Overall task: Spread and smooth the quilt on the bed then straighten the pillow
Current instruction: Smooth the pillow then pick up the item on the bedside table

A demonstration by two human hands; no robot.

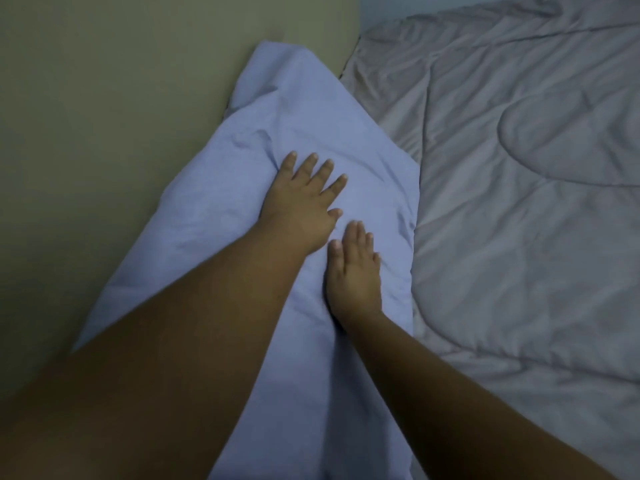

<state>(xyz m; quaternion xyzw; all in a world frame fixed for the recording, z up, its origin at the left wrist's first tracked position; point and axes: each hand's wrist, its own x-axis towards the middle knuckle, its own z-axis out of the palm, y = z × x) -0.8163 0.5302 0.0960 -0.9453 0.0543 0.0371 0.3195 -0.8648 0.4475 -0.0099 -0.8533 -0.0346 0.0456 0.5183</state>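
A pale blue pillow (pixel 277 126) lies lengthwise along the wall at the head of the bed, its cover wrinkled. My left hand (pixel 301 199) rests flat on its middle with the fingers spread. My right hand (pixel 355 271) lies flat just below and to the right, fingers together and straight, near the pillow's right edge. A grey quilt (pixel 519 168) with stitched curved lines covers the bed to the right of the pillow, with soft creases across it.
A beige wall (pixel 104 133) runs along the left side, right against the pillow. The quilt's upper left corner (pixel 367 64) meets the wall behind the pillow's far end.
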